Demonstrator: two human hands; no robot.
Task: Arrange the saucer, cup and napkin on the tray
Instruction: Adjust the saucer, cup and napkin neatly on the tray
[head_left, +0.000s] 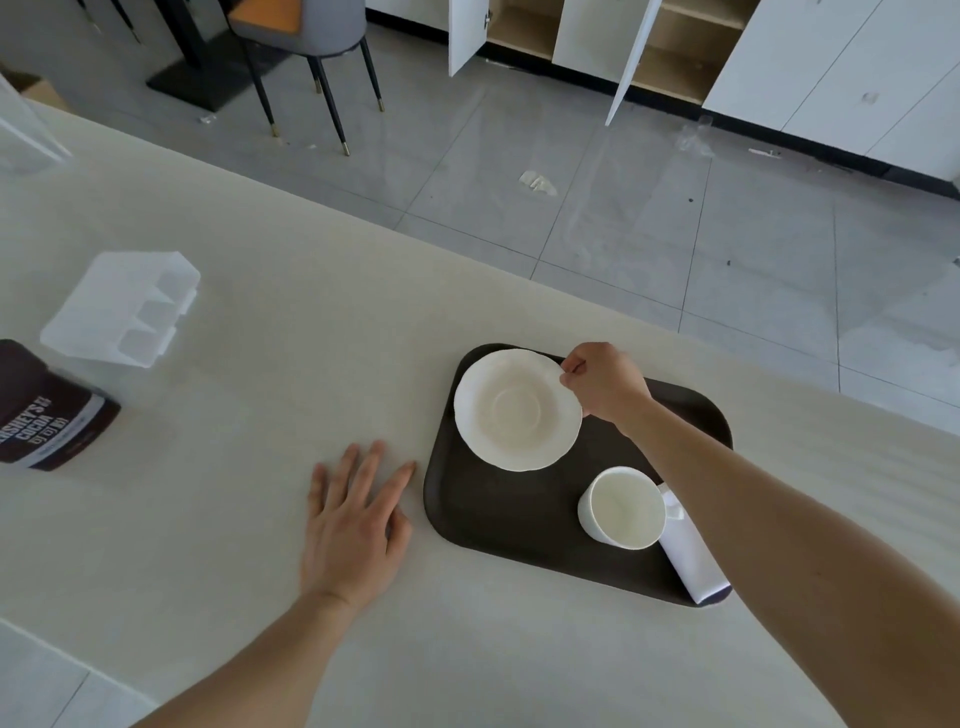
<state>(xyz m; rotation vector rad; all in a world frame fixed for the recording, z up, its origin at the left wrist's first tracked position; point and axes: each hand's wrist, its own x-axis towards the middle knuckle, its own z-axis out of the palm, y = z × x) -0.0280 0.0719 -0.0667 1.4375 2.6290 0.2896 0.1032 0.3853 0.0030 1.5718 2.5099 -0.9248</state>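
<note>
Three task things lie on the dark tray (467, 519) already; the saucer (517, 409) sits at its far left part, the cup (622, 508) stands upright at the near right, and the folded napkin (691, 561) lies just behind the cup, along the right edge of the tray, with its long axis running from the cup toward the near right corner; part of it is hidden by your forearm.

Your right hand (605, 384) is the one at work; its grip is closed in a pinch on the far right rim of the saucer, thumb and fingers together on the edge. I cannot tell for sure if the saucer is lifted a little or rests flat on the tray.

Your left hand (353, 525) lies flat on the tabletop (260, 415), fingers spread, holding nothing, just beside the left edge of the tray but not touching it.

The relation that matters: the cup is toward you and to the right from the saucer, well apart from it, and it lies under your right forearm; so, as I judge, the right hand is nearer to it, and the saucer must be settled before the cup can go on it.
</note>
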